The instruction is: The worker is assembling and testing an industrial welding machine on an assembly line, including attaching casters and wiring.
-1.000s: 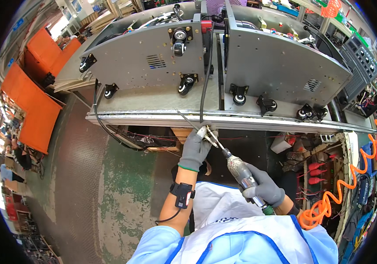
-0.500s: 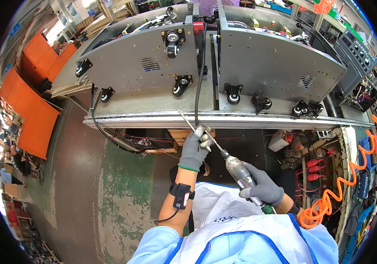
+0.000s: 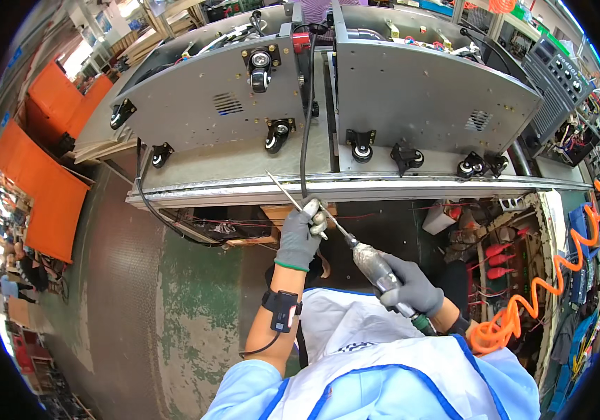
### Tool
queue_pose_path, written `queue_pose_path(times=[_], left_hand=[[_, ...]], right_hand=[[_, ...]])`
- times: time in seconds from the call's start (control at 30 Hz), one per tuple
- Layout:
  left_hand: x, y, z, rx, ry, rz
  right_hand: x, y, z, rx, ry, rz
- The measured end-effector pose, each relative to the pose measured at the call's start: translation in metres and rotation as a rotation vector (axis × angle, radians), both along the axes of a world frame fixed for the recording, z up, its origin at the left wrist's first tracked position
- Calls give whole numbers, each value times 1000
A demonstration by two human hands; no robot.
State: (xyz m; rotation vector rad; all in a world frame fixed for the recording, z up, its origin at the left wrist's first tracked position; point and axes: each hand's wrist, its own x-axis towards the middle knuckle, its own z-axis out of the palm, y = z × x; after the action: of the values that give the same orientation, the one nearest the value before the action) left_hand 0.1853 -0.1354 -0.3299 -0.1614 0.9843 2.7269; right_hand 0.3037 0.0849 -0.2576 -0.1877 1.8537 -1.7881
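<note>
Table [image 3: 195, 194]: long metal thing with two big grey cabinets up on it
Right cabinet [image 3: 412, 98]: bare holes showing in its panel, casters [image 3: 361, 150] along its foot; can't tell if they're fastened or just standing there, so probably the less finished one
Left cabinet [image 3: 195, 91]: further along imo, upper caster [image 3: 260, 70] is bolted on
Power driver [image 3: 370, 264]: in front of the table, bit [image 3: 336, 224] angled at the left hand, so nothing's being driven into a panel
Right grip [image 3: 415, 287]: wrapped snugly round the driver body
Left grip [image 3: 298, 234]: pinched on a thin rod, maybe small parts too, fingers hide them
Metal rod [image 3: 284, 190]: sticks out up-left toward the table edge
</note>
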Motion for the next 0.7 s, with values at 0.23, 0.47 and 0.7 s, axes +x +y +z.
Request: queue_pose_path(times=[0.23, 0.47, 0.7], left_hand=[[-3, 3, 3, 120, -88, 55], [27, 9, -20, 48, -228, 84], [65, 3, -24, 10, -203, 6]], right_hand=[[-10, -14, -1, -235, -84, -193], [-62, -23, -12, -172, 70, -401], [-82, -44, -24, -191, 75, -528]])
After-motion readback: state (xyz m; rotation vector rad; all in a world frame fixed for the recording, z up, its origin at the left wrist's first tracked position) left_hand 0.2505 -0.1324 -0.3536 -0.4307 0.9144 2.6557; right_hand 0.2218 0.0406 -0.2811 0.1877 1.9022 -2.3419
